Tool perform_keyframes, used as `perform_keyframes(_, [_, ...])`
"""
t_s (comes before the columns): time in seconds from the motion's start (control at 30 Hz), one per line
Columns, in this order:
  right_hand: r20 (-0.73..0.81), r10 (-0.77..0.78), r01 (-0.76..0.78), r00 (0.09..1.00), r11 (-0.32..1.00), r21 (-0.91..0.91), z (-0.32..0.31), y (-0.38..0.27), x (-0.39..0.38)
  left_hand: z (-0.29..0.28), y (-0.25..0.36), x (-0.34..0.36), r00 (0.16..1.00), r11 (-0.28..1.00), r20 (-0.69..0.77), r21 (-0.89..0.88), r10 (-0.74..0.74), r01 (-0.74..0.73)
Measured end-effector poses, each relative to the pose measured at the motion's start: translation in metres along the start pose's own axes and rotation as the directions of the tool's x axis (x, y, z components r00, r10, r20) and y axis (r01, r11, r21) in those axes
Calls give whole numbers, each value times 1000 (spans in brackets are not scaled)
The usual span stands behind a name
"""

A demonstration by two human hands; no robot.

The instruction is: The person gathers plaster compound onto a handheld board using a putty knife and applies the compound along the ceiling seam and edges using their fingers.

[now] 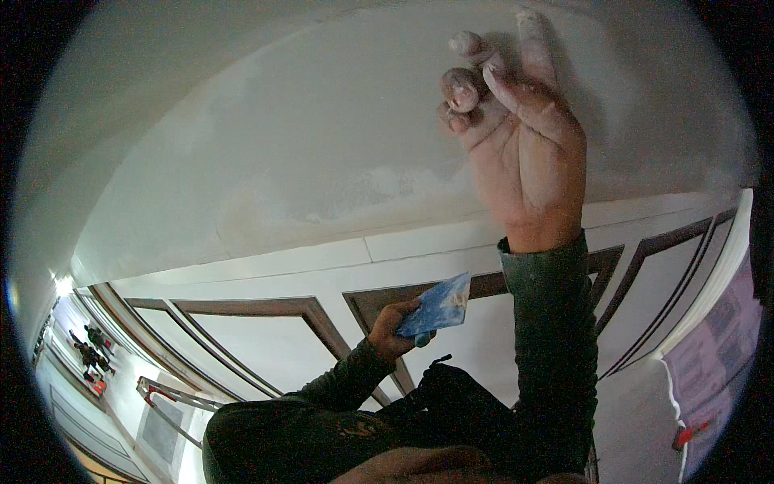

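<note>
My right hand (524, 137) is raised to the pale plastered surface (266, 137) above. Its index finger is stretched out with the tip at the surface, and the other fingers are loosely bent and apart. White powder coats the fingers, and nothing is held in them. Lower down, my left hand (392, 329) grips a flat blue scraper (438, 308) smeared with whitish paste, tilted upward. The scraper is clear of the plaster. Rough lighter patches (379, 187) mark the plaster between the two hands.
Below the plaster runs a white wall with dark brown panel mouldings (246, 306). A stepladder (173, 399) stands at the lower left, with dark items (93, 353) on the floor farther off. At the right hangs a purplish sheet (717, 347) beside a red object (685, 436).
</note>
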State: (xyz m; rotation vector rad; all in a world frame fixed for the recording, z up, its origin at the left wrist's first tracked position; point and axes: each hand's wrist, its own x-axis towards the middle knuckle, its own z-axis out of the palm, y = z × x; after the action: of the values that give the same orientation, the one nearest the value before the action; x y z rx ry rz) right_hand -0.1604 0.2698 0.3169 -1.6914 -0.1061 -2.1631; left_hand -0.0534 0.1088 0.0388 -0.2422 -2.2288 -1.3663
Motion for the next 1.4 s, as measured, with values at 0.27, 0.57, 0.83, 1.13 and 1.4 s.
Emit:
perform_keyframes(0.27, [32,-20,25,999,985,-169,5,-3,7,2,8,0,910,773,-66,-556,-409,307])
perform_keyframes(0.57, [-307,6,-219,952,712,-667,24,-18,16,2,14,7,752,191,115,-932,-649,307])
perform_keyframes(0.83, [-312,106,-302,944,658,-690,27,-6,24,-4,6,0,772,381,38,-853,-635,356])
perform_keyframes(1.13, [142,17,141,990,49,-989,48,-1,38,-2,17,7,699,131,119,-947,-705,293])
perform_keyframes(1.4, [-305,-247,-142,920,515,-845,9,-13,8,1,5,2,913,788,-3,-507,-407,349])
